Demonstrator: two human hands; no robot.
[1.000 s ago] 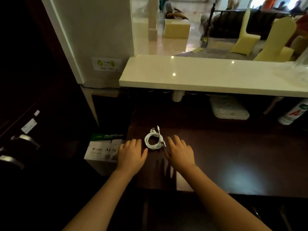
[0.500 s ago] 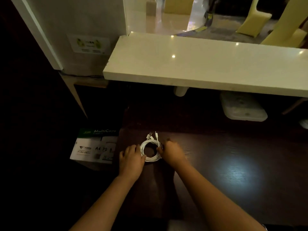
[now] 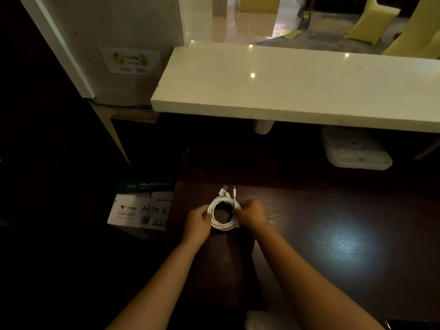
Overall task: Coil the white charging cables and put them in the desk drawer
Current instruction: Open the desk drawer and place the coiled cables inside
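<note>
Both of our hands have closed in from resting flat, the left hand (image 3: 198,222) and right hand (image 3: 251,214) now pinching opposite sides of the coiled white cables (image 3: 222,214) on the dark counter (image 3: 333,222), ready for the drawer.

My left hand (image 3: 197,222), right hand (image 3: 252,215): bare, no rings. Forearms bare, no sleeves, no watch visible.
</note>
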